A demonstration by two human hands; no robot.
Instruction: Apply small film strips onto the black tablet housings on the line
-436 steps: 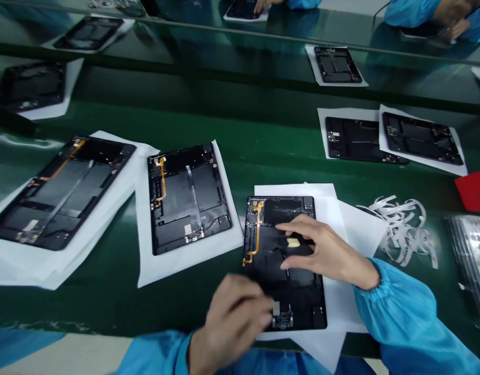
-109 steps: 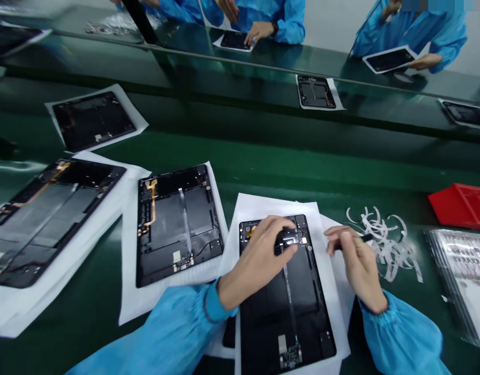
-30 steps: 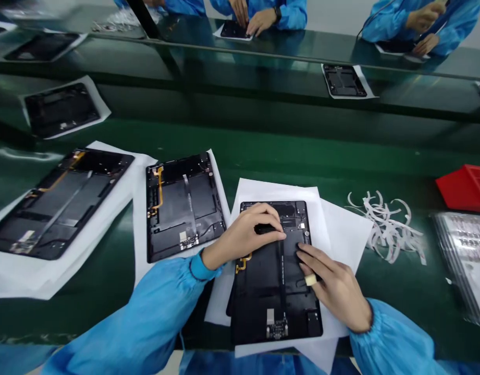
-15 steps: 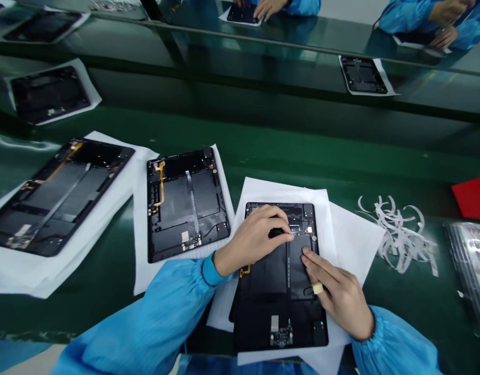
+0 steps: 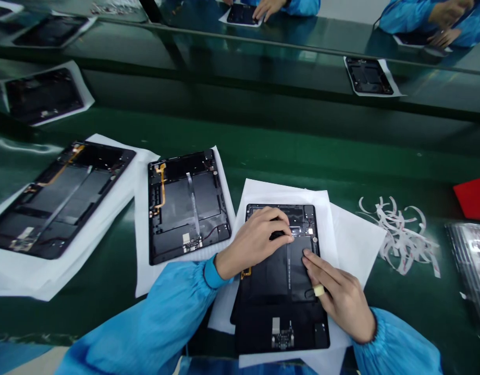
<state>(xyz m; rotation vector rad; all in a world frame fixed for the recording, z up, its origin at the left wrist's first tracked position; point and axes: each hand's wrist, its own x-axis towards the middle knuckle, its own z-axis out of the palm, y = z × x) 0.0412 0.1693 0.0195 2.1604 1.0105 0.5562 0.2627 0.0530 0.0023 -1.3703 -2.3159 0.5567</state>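
Note:
In front of me lies a black tablet back shell, inner side up, on top of another dark shell on white sheets. My left hand is over its upper part, thumb and forefinger closed in a pinch at the top end of a flat ribbon cable; the fingers partly hide that end. My right hand lies along the shell's right side, fingers stretched out and tips resting on the inner surface. It wears a pale yellow band on one finger. A small circuit board shows near the lower edge.
Two more opened tablet shells, the nearer and the farther, lie left on white sheets. Peeled white strips are heaped right, beside stacked clear trays and a red bin. Co-workers' hands work across the bench.
The whole view has shifted slightly. Both hands keep the same positions on the shell, with the left still pinching and the right still resting flat.

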